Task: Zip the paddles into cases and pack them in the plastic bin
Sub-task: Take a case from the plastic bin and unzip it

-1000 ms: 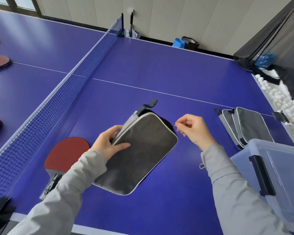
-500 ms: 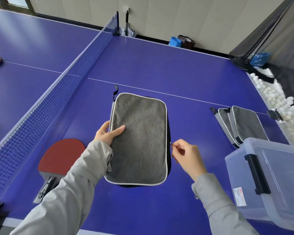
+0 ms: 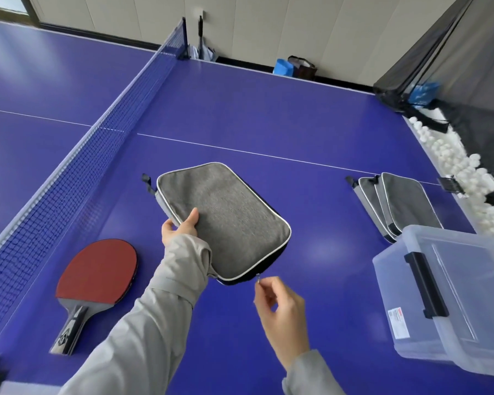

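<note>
A grey paddle case (image 3: pixel 223 220) with a white trim lies over the blue table, turned diagonally. My left hand (image 3: pixel 180 228) grips its left edge. My right hand (image 3: pixel 280 312) pinches the small metal zipper pull (image 3: pixel 257 277) at the case's near corner. A red paddle (image 3: pixel 97 275) lies bare on the table to the left, handle toward me. Three more grey cases (image 3: pixel 397 206) lean in a stack at the right. The clear plastic bin (image 3: pixel 451 297) with a black latch stands at the right front.
The blue net (image 3: pixel 77 166) runs along the left, from the near left to the far post. A trough of several white balls (image 3: pixel 451 163) and a black ball-catch net border the table's right edge. Bags sit on the floor beyond the far edge.
The zipper pull has travelled down the case's right side to its near corner, with my right hand following. The case has turned diagonal in my left hand.
</note>
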`<state>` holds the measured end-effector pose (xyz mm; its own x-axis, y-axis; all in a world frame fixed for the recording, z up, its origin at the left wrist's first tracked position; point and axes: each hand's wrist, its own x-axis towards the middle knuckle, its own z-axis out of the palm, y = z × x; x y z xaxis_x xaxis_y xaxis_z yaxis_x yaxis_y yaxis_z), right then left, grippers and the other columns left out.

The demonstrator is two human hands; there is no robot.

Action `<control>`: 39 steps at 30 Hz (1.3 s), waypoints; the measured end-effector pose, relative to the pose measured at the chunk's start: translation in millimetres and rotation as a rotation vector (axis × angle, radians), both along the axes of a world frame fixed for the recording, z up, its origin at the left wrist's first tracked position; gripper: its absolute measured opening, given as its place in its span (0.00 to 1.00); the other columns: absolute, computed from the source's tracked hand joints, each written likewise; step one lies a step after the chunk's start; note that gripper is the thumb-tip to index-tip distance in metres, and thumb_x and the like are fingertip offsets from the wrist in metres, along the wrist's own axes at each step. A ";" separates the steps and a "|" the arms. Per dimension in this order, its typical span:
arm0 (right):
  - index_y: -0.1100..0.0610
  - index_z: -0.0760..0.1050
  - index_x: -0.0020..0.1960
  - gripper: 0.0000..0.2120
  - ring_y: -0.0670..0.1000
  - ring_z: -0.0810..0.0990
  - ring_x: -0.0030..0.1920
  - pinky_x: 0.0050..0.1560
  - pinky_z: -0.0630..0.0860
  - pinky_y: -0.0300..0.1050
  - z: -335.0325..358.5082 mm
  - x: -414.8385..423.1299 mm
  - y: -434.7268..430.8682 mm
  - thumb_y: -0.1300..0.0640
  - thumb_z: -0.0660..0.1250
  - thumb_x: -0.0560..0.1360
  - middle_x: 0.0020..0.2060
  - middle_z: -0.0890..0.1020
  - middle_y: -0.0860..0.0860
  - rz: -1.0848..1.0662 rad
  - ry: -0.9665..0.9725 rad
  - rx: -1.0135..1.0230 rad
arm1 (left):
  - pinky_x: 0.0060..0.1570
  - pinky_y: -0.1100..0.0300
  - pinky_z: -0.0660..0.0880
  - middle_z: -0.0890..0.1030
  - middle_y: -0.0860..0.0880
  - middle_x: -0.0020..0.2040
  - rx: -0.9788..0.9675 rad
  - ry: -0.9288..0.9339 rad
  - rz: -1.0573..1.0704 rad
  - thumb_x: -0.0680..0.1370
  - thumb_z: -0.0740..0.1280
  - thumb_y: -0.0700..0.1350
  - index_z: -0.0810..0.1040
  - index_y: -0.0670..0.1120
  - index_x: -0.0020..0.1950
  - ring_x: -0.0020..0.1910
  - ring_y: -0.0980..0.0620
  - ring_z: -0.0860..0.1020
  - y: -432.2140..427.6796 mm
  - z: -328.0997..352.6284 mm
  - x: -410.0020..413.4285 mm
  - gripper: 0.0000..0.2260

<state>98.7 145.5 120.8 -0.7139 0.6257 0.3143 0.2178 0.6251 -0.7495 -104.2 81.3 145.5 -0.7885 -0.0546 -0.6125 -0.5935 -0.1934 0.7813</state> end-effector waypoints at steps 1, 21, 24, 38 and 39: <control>0.59 0.76 0.40 0.05 0.48 0.73 0.28 0.30 0.72 0.43 0.8 -2.0 -6.5 0.59 0.66 0.74 0.28 0.77 0.49 0.021 0.004 -0.007 | 0.50 0.57 0.72 0.77 0.48 0.50 0.000 -0.012 0.047 0.71 0.73 0.48 0.72 0.45 0.64 0.45 0.48 0.75 2.4 -0.4 3.0 0.23; 0.52 0.77 0.55 0.12 0.52 0.79 0.54 0.49 0.75 0.39 26.2 -2.3 69.1 0.50 0.59 0.79 0.52 0.82 0.49 -0.117 0.055 -0.841 | 0.36 0.57 0.79 0.85 0.48 0.43 0.191 0.085 -0.424 0.66 0.76 0.48 0.80 0.53 0.49 0.38 0.50 0.84 -32.7 -25.1 15.4 0.13; 0.59 0.77 0.58 0.28 0.49 0.80 0.54 0.53 0.74 0.44 38.6 -4.9 69.3 0.38 0.58 0.73 0.53 0.82 0.50 0.117 -0.099 -1.095 | 0.41 0.54 0.79 0.85 0.46 0.47 0.230 0.041 -0.556 0.62 0.76 0.52 0.79 0.52 0.53 0.42 0.47 0.84 -31.7 -28.7 24.9 0.21; 0.52 0.75 0.52 0.09 0.42 0.83 0.46 0.41 0.78 0.34 14.7 -9.7 20.0 0.64 0.66 0.76 0.44 0.84 0.44 0.003 -0.089 -0.710 | 0.69 0.55 0.66 0.75 0.50 0.65 0.013 0.262 -0.913 0.76 0.68 0.47 0.66 0.57 0.70 0.65 0.54 0.73 10.2 -7.9 105.9 0.24; 0.49 0.75 0.51 0.10 0.40 0.83 0.47 0.40 0.77 0.32 14.5 -10.0 15.8 0.63 0.67 0.75 0.44 0.84 0.40 0.005 -0.095 -0.682 | 0.66 0.59 0.67 0.75 0.55 0.62 -0.011 0.283 -0.886 0.77 0.68 0.47 0.65 0.61 0.69 0.62 0.58 0.73 9.2 -9.0 108.9 0.23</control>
<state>88.7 161.3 135.3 -0.7222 0.6580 -0.2132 0.3008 0.0213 -0.9534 4.7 90.5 136.4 -0.6653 0.6341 -0.3940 -0.3080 0.2476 0.9186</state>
